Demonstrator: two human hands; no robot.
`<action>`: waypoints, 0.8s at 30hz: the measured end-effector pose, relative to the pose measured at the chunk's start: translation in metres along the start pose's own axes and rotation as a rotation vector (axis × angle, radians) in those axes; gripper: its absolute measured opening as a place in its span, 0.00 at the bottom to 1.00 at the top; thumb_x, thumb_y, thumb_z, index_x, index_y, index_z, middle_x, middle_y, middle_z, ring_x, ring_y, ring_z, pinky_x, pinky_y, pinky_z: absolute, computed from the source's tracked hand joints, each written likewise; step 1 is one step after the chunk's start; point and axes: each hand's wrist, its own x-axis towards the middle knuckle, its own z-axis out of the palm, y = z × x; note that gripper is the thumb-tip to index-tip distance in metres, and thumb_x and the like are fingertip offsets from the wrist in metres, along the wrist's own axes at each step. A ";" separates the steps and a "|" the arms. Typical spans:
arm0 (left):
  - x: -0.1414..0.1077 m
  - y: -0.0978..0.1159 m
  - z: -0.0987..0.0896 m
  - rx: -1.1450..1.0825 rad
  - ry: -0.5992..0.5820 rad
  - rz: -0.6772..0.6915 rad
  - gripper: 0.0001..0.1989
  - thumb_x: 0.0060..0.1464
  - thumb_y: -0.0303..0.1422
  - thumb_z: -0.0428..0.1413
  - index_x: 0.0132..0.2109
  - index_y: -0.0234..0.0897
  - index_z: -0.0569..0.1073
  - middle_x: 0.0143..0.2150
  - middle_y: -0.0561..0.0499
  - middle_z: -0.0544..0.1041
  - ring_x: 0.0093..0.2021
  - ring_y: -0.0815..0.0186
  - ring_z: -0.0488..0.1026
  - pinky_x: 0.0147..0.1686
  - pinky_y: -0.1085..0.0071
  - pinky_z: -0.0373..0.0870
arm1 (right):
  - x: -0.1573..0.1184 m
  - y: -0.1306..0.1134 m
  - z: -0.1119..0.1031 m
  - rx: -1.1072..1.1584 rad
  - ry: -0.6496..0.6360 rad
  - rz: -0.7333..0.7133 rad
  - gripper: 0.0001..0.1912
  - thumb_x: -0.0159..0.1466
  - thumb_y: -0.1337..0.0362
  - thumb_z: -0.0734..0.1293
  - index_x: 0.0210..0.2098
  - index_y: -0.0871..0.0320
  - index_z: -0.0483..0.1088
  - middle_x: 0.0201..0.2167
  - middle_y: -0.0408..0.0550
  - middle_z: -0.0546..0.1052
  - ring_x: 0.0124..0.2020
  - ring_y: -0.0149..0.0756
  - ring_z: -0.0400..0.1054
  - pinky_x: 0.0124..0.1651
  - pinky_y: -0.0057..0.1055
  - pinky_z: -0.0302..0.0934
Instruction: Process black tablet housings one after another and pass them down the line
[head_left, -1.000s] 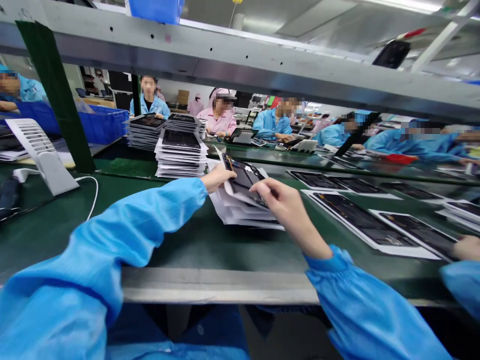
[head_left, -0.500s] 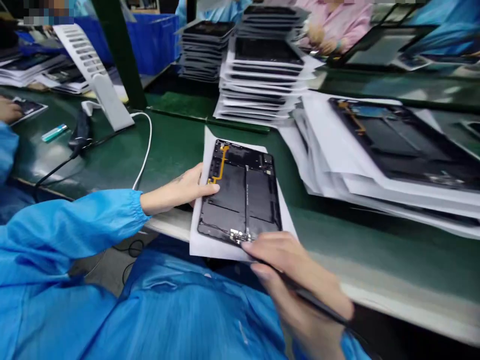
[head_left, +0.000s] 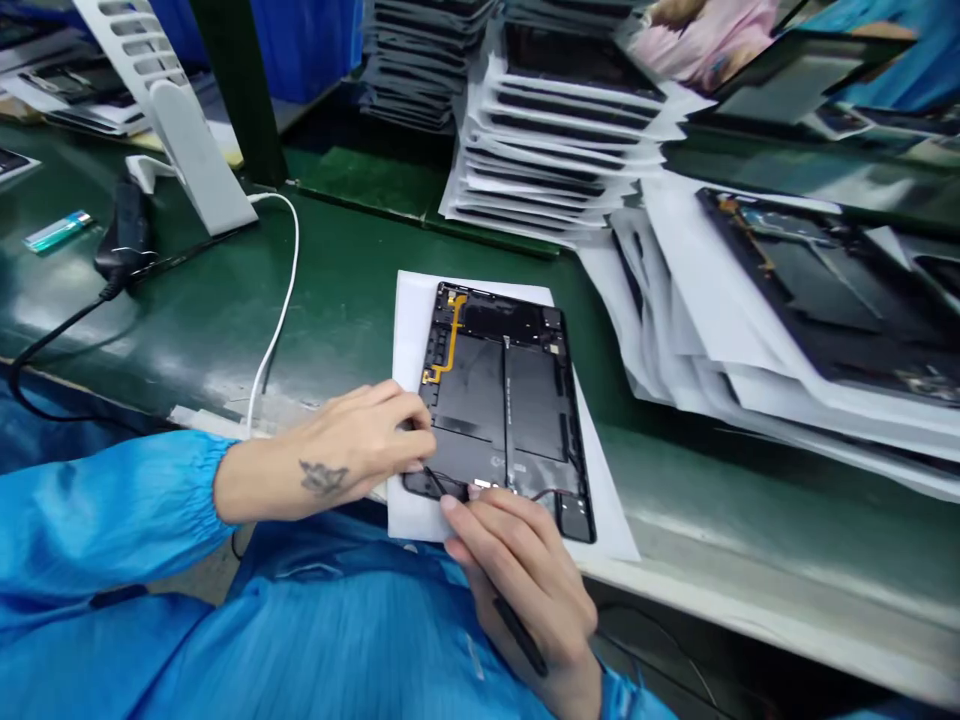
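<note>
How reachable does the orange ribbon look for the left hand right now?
Probably yes: the left hand is at the left edge of the open tablet, close to the orange ribbon, and nothing covers the ribbon.

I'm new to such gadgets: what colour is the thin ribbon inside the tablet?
The ribbon is orange-yellow, clearest in the head view.

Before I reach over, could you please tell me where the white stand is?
In the head view's upper left, the white stand is beside the dark green post.
</note>
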 end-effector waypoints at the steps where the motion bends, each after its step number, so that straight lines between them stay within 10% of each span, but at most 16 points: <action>1: 0.002 0.000 -0.003 -0.030 -0.042 -0.019 0.06 0.68 0.26 0.49 0.43 0.38 0.69 0.49 0.47 0.72 0.46 0.60 0.67 0.41 0.66 0.69 | 0.000 0.000 0.000 -0.003 0.004 -0.003 0.37 0.67 0.74 0.67 0.71 0.42 0.58 0.40 0.47 0.82 0.42 0.47 0.77 0.45 0.48 0.75; 13: 0.015 0.019 -0.030 0.075 -0.331 -0.052 0.15 0.52 0.15 0.47 0.44 0.36 0.62 0.51 0.43 0.65 0.47 0.55 0.61 0.40 0.62 0.63 | 0.006 0.004 0.000 -0.039 0.078 -0.125 0.11 0.68 0.74 0.66 0.49 0.64 0.75 0.37 0.51 0.81 0.43 0.40 0.75 0.48 0.38 0.74; 18: 0.006 0.017 -0.013 0.054 -0.173 -0.048 0.20 0.45 0.13 0.47 0.43 0.37 0.61 0.47 0.44 0.67 0.43 0.57 0.61 0.38 0.63 0.62 | 0.001 0.007 -0.002 -0.001 0.200 -0.099 0.11 0.72 0.69 0.63 0.51 0.62 0.75 0.41 0.53 0.78 0.49 0.43 0.72 0.51 0.42 0.71; 24: -0.004 0.023 0.002 -0.397 0.098 -0.232 0.06 0.67 0.24 0.47 0.42 0.40 0.62 0.35 0.55 0.67 0.32 0.69 0.64 0.33 0.72 0.63 | 0.017 0.008 -0.006 -0.033 0.103 -0.143 0.17 0.73 0.74 0.56 0.57 0.65 0.69 0.40 0.53 0.77 0.45 0.41 0.71 0.46 0.39 0.66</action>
